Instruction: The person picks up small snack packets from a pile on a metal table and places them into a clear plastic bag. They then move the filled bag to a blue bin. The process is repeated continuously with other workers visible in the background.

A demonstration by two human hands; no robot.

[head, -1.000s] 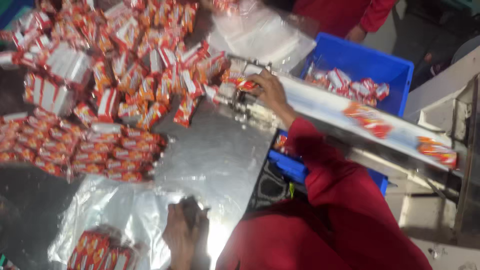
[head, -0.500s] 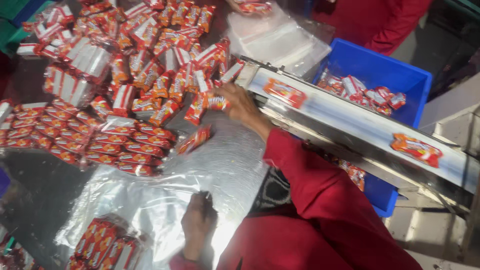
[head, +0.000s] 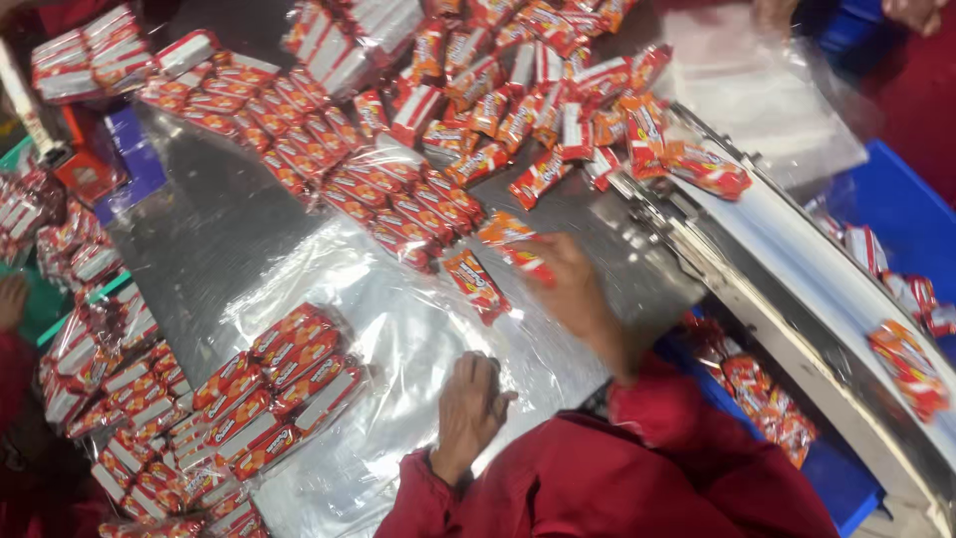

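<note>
My right hand (head: 576, 289) is blurred over the steel table (head: 214, 214) and grips a couple of red-and-orange snack packets (head: 510, 242). One more loose packet (head: 476, 283) lies just left of it. My left hand (head: 472, 403) rests with curled fingers on a clear plastic bag (head: 398, 339) spread on the table, pinching it near my body. Filled packs of red packets (head: 291, 384) lie in plastic to the left of that hand. A big heap of the same packets (head: 498, 100) sits beyond my right hand.
A white conveyor belt (head: 797, 269) runs down the right side carrying packets (head: 901, 364). A blue crate (head: 896, 214) sits behind it, with more packets below the belt. Another person's hand (head: 12, 299) is at the left edge, and other hands (head: 777, 12) at the top right.
My right hand has drawn back from the heap at the belt's end toward me, with packets in it. My left hand has stayed on the plastic bag, its fingers now curled.
</note>
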